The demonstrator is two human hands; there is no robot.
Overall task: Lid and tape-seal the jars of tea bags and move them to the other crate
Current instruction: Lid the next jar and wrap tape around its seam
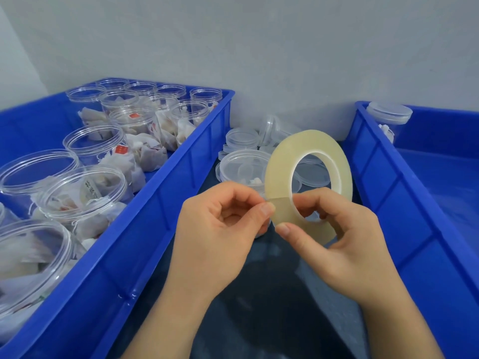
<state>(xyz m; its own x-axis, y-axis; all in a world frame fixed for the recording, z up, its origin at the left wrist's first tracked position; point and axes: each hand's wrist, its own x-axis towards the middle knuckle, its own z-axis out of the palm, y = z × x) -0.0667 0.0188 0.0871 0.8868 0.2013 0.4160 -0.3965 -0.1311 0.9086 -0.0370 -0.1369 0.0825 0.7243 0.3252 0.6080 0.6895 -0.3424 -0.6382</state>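
**Tape end picked loose between the crates**

In the left blue crate (166,203) stand open jars (85,187) of clear, rigid plastic, stuffed with soft paper tea bags. They look light and are best gripped round the wall. The left hand (220,229) pinches the thin, sticky tape end. The right hand (344,242) grips the glossy tape roll (311,141), fingers through its core. A lidded jar (388,114) sits in the right crate (388,190).

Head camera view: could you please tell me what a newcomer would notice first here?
A roll of clear tape dominates the centre, held by the right hand while the left hand pinches its loose end. Open jars of tea bags crowd the blue crate on the left; loose lids lie between it and the right crate.
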